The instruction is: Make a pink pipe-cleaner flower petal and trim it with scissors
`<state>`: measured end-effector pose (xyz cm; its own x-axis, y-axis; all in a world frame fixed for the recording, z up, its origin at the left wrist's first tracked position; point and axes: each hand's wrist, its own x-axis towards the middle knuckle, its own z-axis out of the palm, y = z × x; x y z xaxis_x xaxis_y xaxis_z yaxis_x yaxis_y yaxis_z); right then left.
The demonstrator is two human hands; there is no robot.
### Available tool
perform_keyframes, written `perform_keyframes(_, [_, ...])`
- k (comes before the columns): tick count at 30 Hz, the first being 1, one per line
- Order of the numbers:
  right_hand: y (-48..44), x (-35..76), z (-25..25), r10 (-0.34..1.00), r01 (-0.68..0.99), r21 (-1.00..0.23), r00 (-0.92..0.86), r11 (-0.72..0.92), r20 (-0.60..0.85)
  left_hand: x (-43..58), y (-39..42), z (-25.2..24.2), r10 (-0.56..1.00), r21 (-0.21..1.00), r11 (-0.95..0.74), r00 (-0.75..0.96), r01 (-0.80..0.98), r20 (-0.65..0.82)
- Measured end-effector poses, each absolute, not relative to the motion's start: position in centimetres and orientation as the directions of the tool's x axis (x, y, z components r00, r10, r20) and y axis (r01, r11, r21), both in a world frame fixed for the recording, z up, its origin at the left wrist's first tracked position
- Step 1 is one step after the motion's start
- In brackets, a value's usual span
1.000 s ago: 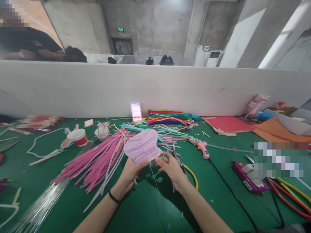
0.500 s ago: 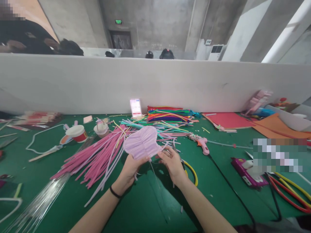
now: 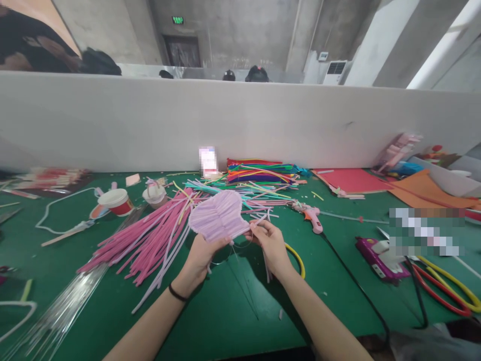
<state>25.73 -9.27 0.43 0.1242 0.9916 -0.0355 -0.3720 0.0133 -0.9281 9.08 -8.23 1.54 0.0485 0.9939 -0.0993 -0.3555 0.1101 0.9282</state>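
Note:
A lilac petal-shaped piece made of pipe cleaners (image 3: pixel 218 214) is held up over the middle of the table, a crease down its centre. My left hand (image 3: pixel 205 255) grips its lower edge, thumb on top. At its lower right corner, my right hand (image 3: pixel 268 240) pinches the end of a lilac pipe cleaner, thumb against forefinger. Thin wire hangs in a loop between my hands. Behind the piece, on the left, lies a fanned bundle of pink pipe cleaners (image 3: pixel 150 235). Yellow-handled scissors (image 3: pixel 296 258) lie partly hidden behind my right hand.
On the green table (image 3: pixel 240 331), a pink glue gun (image 3: pixel 310 215) lies to the right, its black cord running forward. Beyond it sits a purple power strip (image 3: pixel 379 258). Paper cups (image 3: pixel 115 201) stand at left; clear-wrapped wires (image 3: pixel 71 296) lie nearer. A white partition (image 3: pixel 240 120) rises behind.
The whole view has shifted slightly, with the table appearing a little higher. My right fingers have closed in tighter at the piece's corner; my left hand keeps its hold.

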Motion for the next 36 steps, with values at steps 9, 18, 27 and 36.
perform_keyframes(9, [-8.92, 26.73, -0.12, 0.968, 0.008, -0.995, 0.230, 0.104, 0.103, 9.04, -8.19, 1.06, 0.998, 0.964, 0.058, 0.005, -0.261, -0.058])
perform_keyframes(18, [-9.02, 26.73, 0.71, 0.992, -0.280, -0.953, 0.002, -0.118, -0.123, 8.76, -8.00, 0.85, 0.998, 0.963, 0.059, 0.001, -0.264, -0.061])
perform_keyframes(27, [-9.12, 26.28, -0.08, 0.985, -0.152, -0.988, 0.171, -0.004, -0.031, 9.26, -8.57, 1.43, 0.999, 0.971, 0.051, -0.003, -0.232, -0.053])
perform_keyframes(36, [-9.74, 25.96, 0.11, 0.921, 0.368, -0.902, 0.220, 0.227, 0.321, 8.90, -8.53, 1.44, 0.996, 0.968, 0.071, 0.075, -0.240, -0.055])
